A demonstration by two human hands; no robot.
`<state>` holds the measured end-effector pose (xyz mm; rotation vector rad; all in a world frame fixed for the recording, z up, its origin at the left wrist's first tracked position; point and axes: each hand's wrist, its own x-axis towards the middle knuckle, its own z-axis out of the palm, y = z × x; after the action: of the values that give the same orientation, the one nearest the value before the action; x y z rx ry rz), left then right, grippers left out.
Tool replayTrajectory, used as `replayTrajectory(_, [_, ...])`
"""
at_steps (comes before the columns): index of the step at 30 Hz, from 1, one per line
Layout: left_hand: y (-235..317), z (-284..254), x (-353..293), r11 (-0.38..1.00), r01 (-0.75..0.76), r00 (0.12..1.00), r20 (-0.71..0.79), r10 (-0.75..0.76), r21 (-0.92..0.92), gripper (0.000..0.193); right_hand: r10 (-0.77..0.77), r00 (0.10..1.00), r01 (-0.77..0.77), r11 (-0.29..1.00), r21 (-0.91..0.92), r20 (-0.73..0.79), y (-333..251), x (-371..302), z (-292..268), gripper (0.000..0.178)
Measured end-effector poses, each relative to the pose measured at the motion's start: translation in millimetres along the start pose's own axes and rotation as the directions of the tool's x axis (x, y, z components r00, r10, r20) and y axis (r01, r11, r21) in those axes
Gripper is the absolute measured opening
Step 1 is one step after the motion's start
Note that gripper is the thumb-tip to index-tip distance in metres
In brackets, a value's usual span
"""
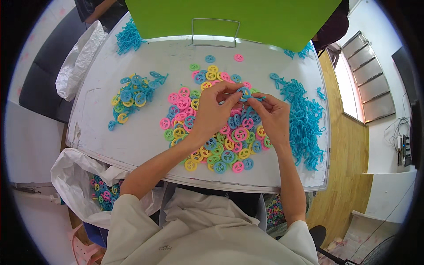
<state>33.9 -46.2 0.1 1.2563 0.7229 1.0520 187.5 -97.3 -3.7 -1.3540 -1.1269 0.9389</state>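
Above the middle of the table, my left hand (pixel 213 110) pinches a small blue plastic wheel (pixel 244 92) between thumb and fingers. Close against it, my right hand (pixel 274 118) is closed on a thin blue plastic piece (pixel 259 98), its tip near the wheel; whether the two are joined I cannot tell. Under both hands spreads a heap of pink, yellow, green and blue wheels (pixel 228 156). To the right lies a long pile of blue stick-like plastic pieces (pixel 304 119). On the left is a smaller pile of blue pieces with blue and yellow wheels on them (pixel 132 93).
A green panel (pixel 172 17) stands along the far side of the white table (pixel 106 143), with a wire frame (pixel 216 45) before it. More blue pieces (pixel 129 38) lie far left. A white sack (pixel 75 176) of colourful parts sits below the near left edge.
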Motion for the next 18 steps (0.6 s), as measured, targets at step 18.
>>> replayTrajectory(18, [-4,-2,-2,0.949,-0.029,0.999,-0.012,0.034,0.314,0.022,0.025,0.999,-0.028,0.995,-0.095,-0.035,4,-2,3,0.024])
